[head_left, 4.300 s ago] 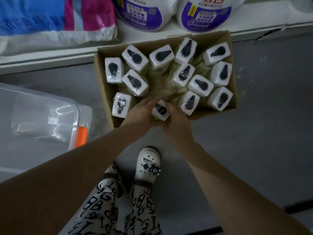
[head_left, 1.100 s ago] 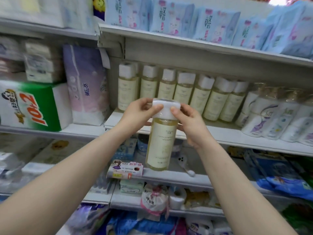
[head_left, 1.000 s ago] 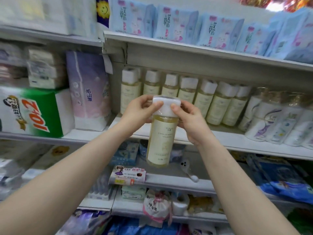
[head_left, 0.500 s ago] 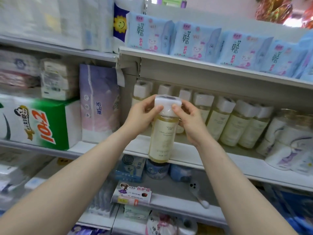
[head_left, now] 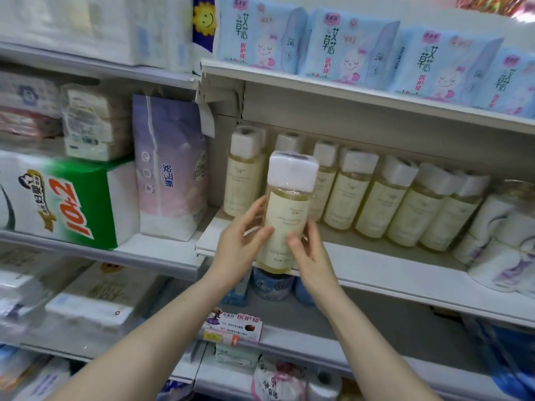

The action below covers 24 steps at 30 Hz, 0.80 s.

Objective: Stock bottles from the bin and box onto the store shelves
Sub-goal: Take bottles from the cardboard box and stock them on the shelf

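While both hands steady it, the bottle stands upright w/ its base at the front lip of the shelf, just in front of the row of matching bottles. Left hand cups the lower left side, fingers partly curled against the body; right hand presses the lower right, thumb on the label. Neither fully wraps it, more a two-sided brace. Low grip probably makes sense: tall, narrow bottle, shrink-wrapped cap, likely slick, so holding near the base should limit tipping as it slides back. Label faces out, same as the others, presumably for display. It sits in front of the 2nd bottle from the left, so it looks meant as a new front row. Can't tell if the base is fully resting on the shelf or a bit over the edge. Purple tissue pack sits on the next bay over, left of the divider.
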Each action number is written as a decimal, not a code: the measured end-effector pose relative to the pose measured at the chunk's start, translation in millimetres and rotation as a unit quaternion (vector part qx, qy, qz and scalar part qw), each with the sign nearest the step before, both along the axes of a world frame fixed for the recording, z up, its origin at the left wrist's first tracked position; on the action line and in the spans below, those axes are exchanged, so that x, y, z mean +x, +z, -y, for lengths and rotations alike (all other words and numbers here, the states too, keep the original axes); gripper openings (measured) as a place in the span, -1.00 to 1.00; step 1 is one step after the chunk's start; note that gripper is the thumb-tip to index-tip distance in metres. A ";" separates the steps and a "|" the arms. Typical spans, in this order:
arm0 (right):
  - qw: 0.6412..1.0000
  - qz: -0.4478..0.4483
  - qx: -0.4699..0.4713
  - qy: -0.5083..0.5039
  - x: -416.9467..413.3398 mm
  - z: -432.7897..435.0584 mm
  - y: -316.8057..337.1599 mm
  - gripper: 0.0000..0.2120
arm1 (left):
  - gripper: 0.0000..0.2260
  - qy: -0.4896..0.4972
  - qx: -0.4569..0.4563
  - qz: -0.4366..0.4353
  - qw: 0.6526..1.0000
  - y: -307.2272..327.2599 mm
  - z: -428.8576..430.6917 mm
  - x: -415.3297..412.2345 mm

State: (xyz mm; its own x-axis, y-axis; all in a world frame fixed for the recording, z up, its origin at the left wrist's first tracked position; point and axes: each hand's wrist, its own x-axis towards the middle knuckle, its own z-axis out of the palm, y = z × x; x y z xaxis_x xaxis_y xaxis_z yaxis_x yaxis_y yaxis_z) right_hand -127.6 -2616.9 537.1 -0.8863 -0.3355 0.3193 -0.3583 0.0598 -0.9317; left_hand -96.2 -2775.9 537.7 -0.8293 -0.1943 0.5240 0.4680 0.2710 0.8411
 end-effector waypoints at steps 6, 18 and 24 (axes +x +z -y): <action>0.993 -0.036 0.111 -0.014 4.5 -7.0 -22.9 -0.22 | -0.51 0.045 -0.034 0.017 0.998 -34.4 1.3 9.6; 0.971 -0.055 0.172 -0.158 -17.8 21.5 -19.4 -0.24 | -0.62 0.098 -0.089 0.045 0.990 -36.5 9.2 -5.0; 0.966 -0.028 0.175 -0.188 -44.1 38.8 -18.6 -0.24 | -0.37 0.096 -0.226 0.100 0.964 -27.3 18.8 -26.0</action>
State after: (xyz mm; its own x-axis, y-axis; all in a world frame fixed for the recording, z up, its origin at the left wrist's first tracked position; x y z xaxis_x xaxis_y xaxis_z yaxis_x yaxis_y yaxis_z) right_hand -171.7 -2655.7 518.5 -0.9513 -0.0892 0.2950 -0.2985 0.5037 -0.8106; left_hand -122.2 -2794.7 510.5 -0.8943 -0.1440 0.4237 0.2126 0.6965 0.6854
